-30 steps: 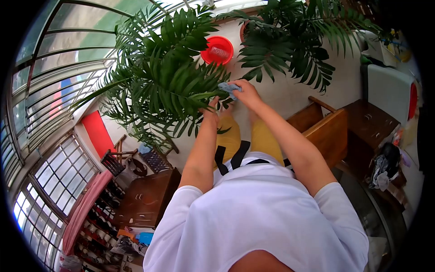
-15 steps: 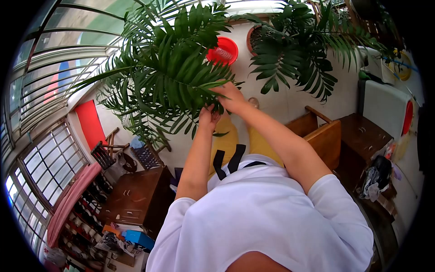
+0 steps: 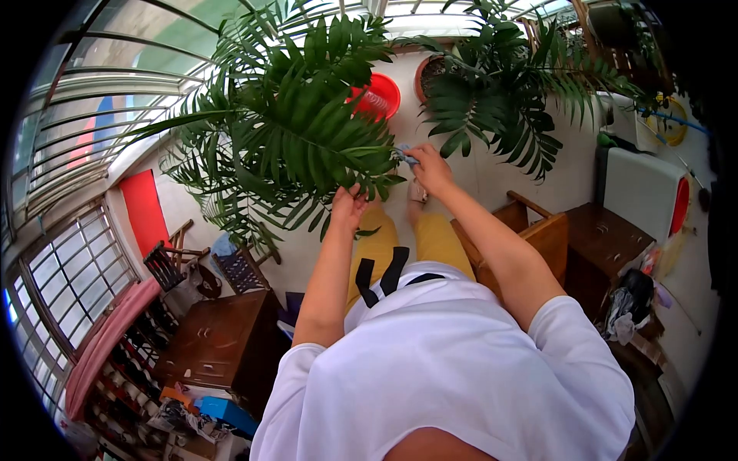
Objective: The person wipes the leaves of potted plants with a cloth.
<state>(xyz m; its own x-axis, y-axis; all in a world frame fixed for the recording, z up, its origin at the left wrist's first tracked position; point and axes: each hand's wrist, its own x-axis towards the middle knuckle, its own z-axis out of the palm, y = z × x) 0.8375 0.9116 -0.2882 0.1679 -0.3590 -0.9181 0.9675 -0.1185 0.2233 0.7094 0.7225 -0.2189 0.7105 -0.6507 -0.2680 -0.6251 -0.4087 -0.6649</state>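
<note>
A large potted-palm-like plant with long green fronds spreads in front of me. My left hand is at the lower edge of these fronds, its fingers closed on a palm leaf; leaves partly cover the grip. To its right, my right hand pinches a small blue-grey cloth, just off the tips of the leaves. Behind the fronds, on the floor, is a red basin, partly hidden by leaves.
Another leafy plant grows in a terracotta pot at the back right. A wooden chair stands right of my legs. Brown cabinets are on both sides, with a small folding chair at left and a grey-white appliance at right.
My right hand has moved right, off the leaf, and the cloth in it now shows. My left hand stays at nearly the same place under the frond. The view has shifted slightly.
</note>
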